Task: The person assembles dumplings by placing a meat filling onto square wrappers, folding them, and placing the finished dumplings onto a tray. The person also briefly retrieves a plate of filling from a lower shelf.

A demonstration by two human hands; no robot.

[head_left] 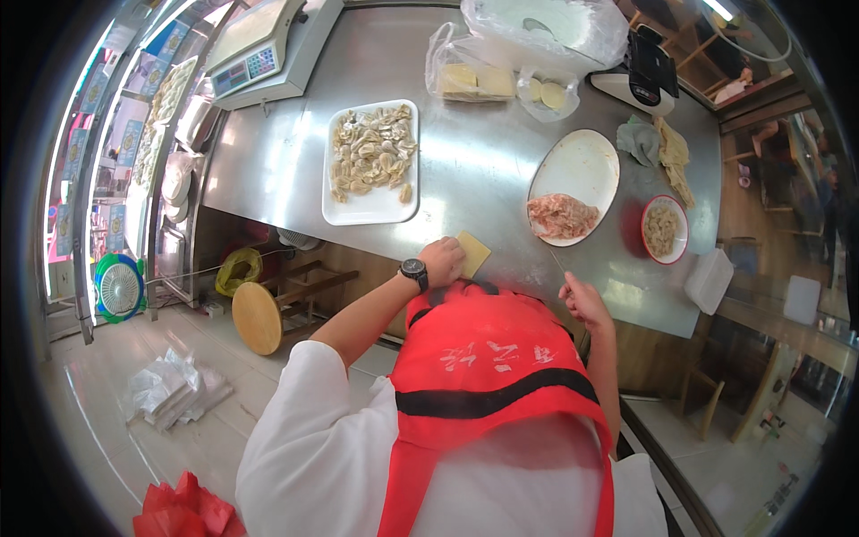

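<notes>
At the near edge of the steel table, my left hand (443, 260), with a black watch at the wrist, holds a stack of yellow dough wrappers (474, 254). My right hand (582, 302) grips a thin stick-like tool (558, 260), its tip close to the rim of an oval white plate (582, 161). A mound of minced meat (562, 215) lies on the near end of that plate. To its right stands a red-rimmed bowl (662, 229) of pale, shrimp-like pieces. Folded wontons (373, 151) fill most of a white tray (370, 213) left of centre.
A digital scale (247, 67) stands far left. Plastic bags with wrappers (476, 79) and a black-and-white appliance (641, 74) are at the back. Cloths (671, 158) lie at right, above a white plastic box (709, 280). A round wooden stool (257, 318) is below the table at left.
</notes>
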